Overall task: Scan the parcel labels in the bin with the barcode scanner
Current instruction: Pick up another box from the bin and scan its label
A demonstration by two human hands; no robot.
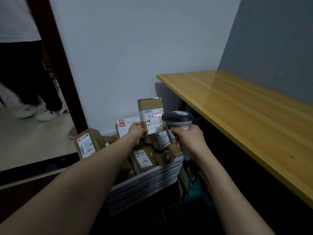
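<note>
parcel (149, 114): small stiff cardboard box, likely light; left hand (136, 132) pinches its lower corner, clear of the label.
scanner (177, 118): right hand (188, 138) fingers clenched round the handle.
bin (144, 184): full of parcels.

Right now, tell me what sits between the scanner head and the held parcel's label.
Nothing solid in the head view: the barcode scanner, gripped by the right hand, faces the label on the parcel held up by the left hand. Only its red line crosses the label.

Both arms extended forward.
Left hand (138, 132) pinch-gripped, raised; right hand (189, 138) fist-closed, wrist upright.
</note>
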